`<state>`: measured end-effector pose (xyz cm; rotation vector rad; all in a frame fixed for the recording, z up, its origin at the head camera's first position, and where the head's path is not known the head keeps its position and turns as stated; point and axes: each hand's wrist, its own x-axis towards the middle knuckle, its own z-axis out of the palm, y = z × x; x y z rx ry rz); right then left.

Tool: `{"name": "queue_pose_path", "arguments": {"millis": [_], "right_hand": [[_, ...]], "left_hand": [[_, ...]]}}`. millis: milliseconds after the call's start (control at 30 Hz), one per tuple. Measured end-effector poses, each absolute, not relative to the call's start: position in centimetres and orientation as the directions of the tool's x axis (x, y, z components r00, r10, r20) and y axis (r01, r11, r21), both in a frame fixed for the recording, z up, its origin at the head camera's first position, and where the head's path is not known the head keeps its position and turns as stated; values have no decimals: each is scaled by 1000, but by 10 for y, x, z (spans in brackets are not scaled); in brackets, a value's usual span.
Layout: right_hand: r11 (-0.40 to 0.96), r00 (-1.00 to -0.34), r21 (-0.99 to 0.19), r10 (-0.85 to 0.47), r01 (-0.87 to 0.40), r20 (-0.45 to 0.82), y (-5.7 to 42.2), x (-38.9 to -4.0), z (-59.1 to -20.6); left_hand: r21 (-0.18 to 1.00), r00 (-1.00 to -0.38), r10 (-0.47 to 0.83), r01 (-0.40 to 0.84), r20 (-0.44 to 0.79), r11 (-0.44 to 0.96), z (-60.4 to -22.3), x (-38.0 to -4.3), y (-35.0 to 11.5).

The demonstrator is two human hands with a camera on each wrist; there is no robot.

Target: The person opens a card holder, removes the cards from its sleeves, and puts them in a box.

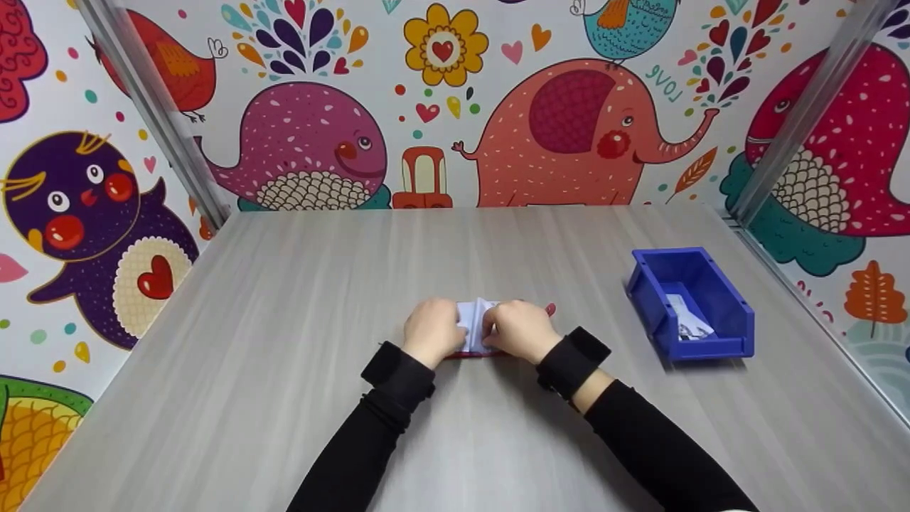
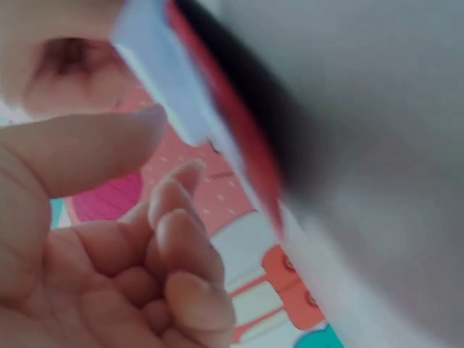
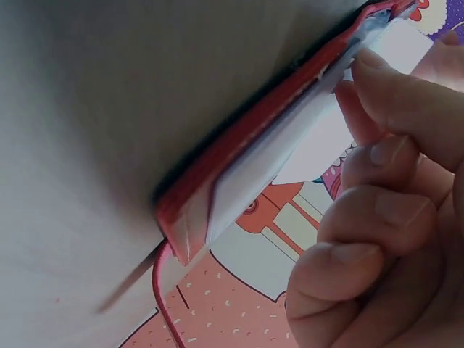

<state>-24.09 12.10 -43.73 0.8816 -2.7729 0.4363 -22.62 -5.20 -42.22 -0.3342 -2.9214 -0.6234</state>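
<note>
A small red-covered card holder (image 1: 475,323) with clear and white sleeves lies open on the table, between the two hands. Its red cover (image 3: 239,156) and a thin red cord (image 3: 161,290) at one end show in the right wrist view. My right hand (image 1: 522,331) pinches a sleeve near the middle between thumb (image 3: 406,98) and forefinger, the other fingers curled. At the left side is my left hand (image 1: 431,331). In the left wrist view its thumb (image 2: 94,145) is extended close to the white sleeve (image 2: 163,69), apart from the loosely bent fingers.
A blue open bin (image 1: 718,348) stands to the right, holding a white piece with dark print (image 1: 686,316). The pale wood-grain table (image 1: 284,284) runs back to a wall (image 1: 526,35) printed with cartoon animals. Metal posts (image 1: 153,99) stand at the back corners.
</note>
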Motion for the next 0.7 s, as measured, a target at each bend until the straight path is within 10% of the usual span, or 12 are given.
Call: {"name": "queue_pose_path", "arguments": {"millis": [700], "right_hand": [[779, -829, -283, -517, -559, 215, 124, -245, -436]], "left_hand": [[267, -847, 474, 527, 241, 807, -432, -220, -41]]}}
